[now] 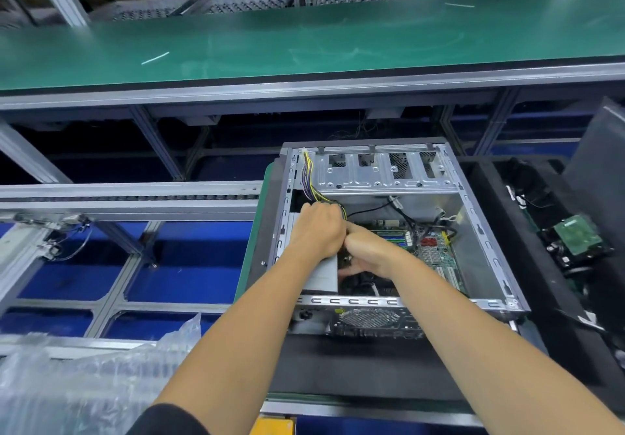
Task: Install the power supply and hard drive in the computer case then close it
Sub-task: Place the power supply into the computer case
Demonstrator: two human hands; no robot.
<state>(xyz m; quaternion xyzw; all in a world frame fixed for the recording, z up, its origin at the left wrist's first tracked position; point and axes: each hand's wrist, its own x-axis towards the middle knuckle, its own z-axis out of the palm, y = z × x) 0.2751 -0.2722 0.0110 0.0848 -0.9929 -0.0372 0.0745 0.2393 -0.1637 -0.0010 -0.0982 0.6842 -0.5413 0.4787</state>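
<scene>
An open grey computer case [487,231] lies on its side in front of me, motherboard [436,252] showing inside. A grey power supply [323,275] sits in the case's near left corner. My left hand [318,228] is curled on top of it, gripping its bundle of yellow and purple cables [309,177], which runs up to the drive cage [382,170]. My right hand [365,252] is beside the left, fingers curled down against the power supply's inner side; what they hold is hidden. A hard drive [578,235] with a green board lies in the black tray to the right.
The case rests on a dark mat [355,373] on a green pallet. A black foam tray [541,265] with cables is at the right. Bubble wrap [84,377] lies at the lower left. A green conveyor belt [304,42] crosses behind, with metal frame rails [128,197] to the left.
</scene>
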